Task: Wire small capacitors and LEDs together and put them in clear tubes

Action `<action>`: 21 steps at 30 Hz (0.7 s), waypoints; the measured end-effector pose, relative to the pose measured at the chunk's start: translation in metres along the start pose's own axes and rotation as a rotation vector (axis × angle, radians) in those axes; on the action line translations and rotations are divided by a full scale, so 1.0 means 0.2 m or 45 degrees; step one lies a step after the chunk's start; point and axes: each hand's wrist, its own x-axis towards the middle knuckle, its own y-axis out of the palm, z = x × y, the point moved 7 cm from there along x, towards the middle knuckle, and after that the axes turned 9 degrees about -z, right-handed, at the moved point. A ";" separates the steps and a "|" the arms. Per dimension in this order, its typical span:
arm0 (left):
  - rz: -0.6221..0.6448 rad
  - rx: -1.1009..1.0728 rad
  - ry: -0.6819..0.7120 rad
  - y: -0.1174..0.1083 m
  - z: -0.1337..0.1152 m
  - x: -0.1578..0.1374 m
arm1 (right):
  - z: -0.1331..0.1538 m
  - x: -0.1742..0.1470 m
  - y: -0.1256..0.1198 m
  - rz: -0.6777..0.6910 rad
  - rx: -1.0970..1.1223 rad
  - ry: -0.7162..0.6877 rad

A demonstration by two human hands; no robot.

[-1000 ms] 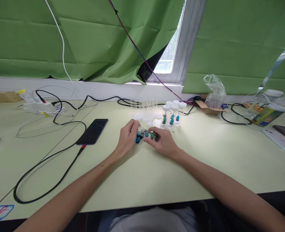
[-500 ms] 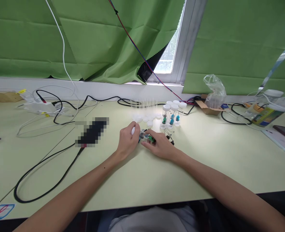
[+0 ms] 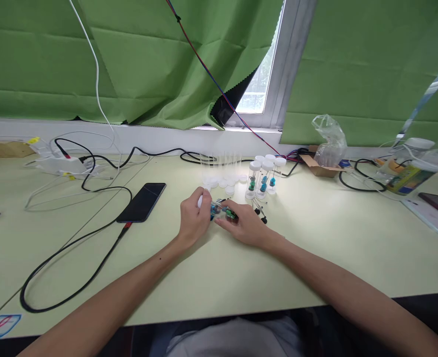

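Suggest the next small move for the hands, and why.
I'd have the right hand ease the green piece slightly away from the blue pieces. That's probably the simplest move: the green piece sits right at that hand's fingers, while the blue pieces lie close to the left hand. Whether the right hand's grip is firm, I can't tell.

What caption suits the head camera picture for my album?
Left hand and right hand at small green and blue pieces, near white-capped tubes.
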 end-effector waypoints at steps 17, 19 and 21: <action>0.014 -0.102 -0.096 0.01 0.04 0.01 | -0.01 0.00 0.00 -0.017 -0.021 -0.028; 0.027 -0.110 -0.093 0.01 0.03 0.01 | -0.01 0.00 0.00 -0.016 -0.012 -0.019; 0.038 -0.123 -0.085 0.01 0.03 0.01 | -0.02 0.00 0.00 -0.017 -0.001 -0.008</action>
